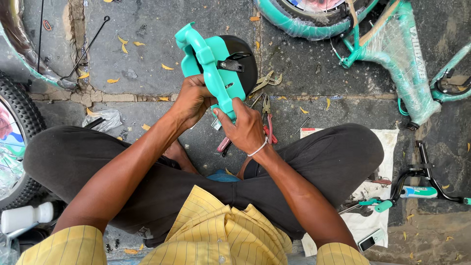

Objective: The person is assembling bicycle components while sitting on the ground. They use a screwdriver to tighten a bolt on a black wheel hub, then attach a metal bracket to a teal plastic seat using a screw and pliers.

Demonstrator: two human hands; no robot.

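We look down at our own lap as we sit cross-legged on a stone pavement [142,64]. Both hands hold up a child's bicycle saddle [216,68], teal with a black top, turned underside towards us, at twelve o'clock from our knees. Our left hand [192,100] is clamped around its lower left edge; our right hand [245,128] is closed on the teal grab bar at its lower end. The saddle looks like light, stiff moulded plastic, smooth and a little slippery; the bar and the rim seem the surest places to grip, clear of the black metal bracket [231,64].

On the ground at one o'clock lie pliers [267,118] with red handles and a spanner [267,80]. At two o'clock rests a wrapped teal bicycle frame [392,54]; at four o'clock, handlebars [422,189] beside a white cloth [368,223]. A tyre [19,113] stands at nine o'clock, a white bottle [24,217] at eight. The tools crowd the spot just below the saddle.
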